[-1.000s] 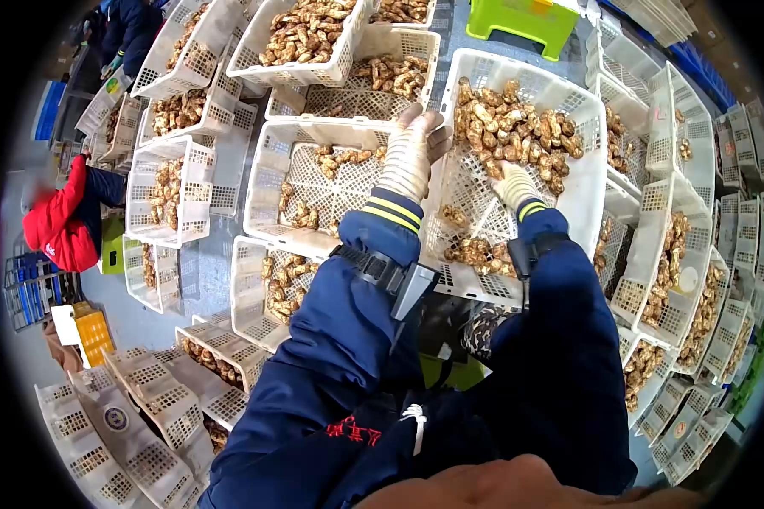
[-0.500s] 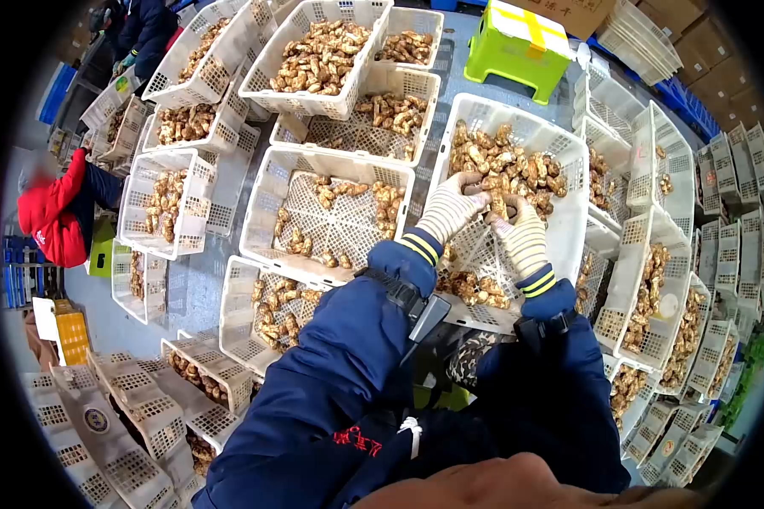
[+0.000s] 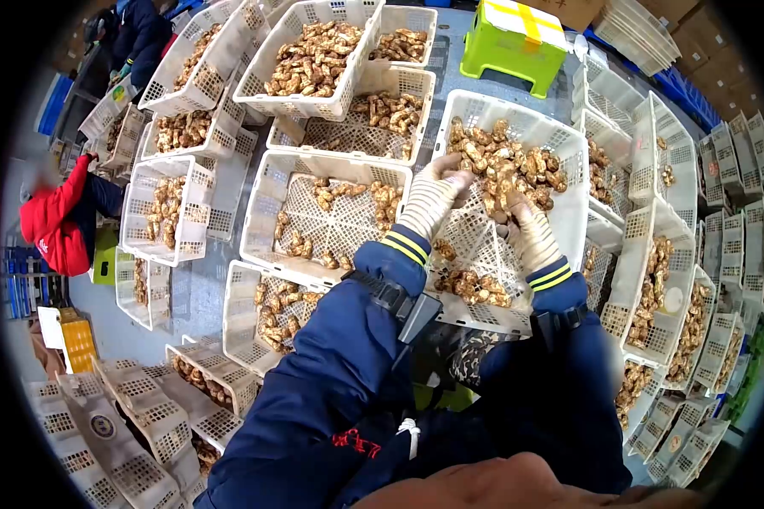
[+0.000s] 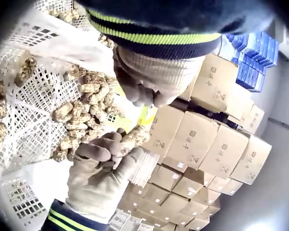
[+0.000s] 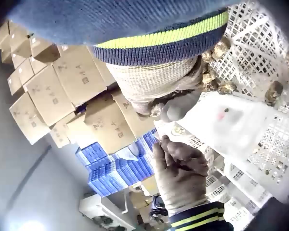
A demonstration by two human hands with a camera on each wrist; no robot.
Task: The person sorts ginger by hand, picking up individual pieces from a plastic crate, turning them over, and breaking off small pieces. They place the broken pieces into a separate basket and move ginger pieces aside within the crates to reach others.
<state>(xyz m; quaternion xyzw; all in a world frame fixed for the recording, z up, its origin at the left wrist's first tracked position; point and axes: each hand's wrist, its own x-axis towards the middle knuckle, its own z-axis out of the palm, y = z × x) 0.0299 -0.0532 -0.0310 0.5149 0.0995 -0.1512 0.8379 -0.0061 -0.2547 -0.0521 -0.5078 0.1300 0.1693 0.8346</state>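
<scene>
In the head view a white perforated crate [image 3: 542,119] stands in front of me. A pile of brown-and-cream matsutake mushrooms [image 3: 530,165] fills its far part, and a smaller group [image 3: 475,288] lies along its near side. My gloved right hand [image 3: 530,233] is over the crate. It pinches one mushroom [image 4: 135,138] between thumb and fingers, seen best in the left wrist view. To its left, at the crate's left side, my gloved left hand [image 3: 434,197] has loosely bent fingers and shows nothing in them. The right wrist view shows this left hand [image 5: 182,173] facing the right one.
Another crate [image 3: 259,204] with scattered mushrooms adjoins on the left. Fuller crates [image 3: 348,97] are stacked behind it. A green stool [image 3: 518,51] stands beyond my crate, and more crates [image 3: 654,327] line the right. A person in a red jacket [image 3: 55,225] sits at far left.
Half a second ago both hands met at a mushroom over the pile. Now my left hand has drawn away leftward, while the right keeps a mushroom, slightly lower and to the right.
</scene>
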